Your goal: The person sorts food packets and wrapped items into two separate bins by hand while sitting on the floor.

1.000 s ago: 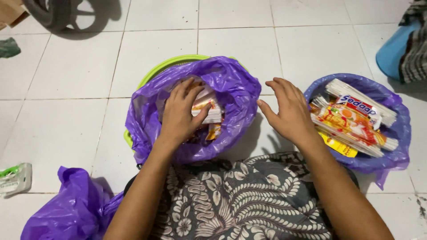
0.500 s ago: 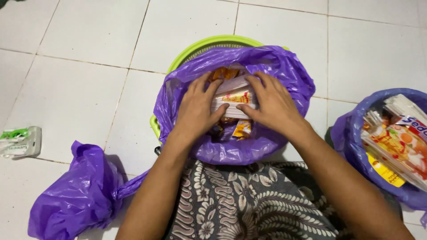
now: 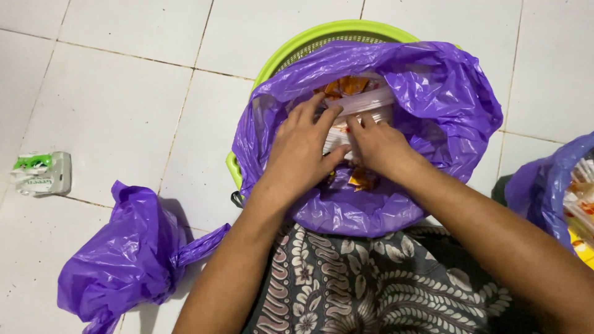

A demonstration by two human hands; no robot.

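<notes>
Now both hands sit inside the purple bag lining the green basket. Left hand and right hand, apart a second ago, press together on the packet stack, seating it deeper.

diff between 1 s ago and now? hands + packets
The right hand crossed from open air beside the purple plastic bag into its mouth, joining the left hand on the stack of flat white packets; both now press deeper. The view shifted too. Unchanged: bag in the green plastic basket, crumpled purple bag on the floor.
</notes>
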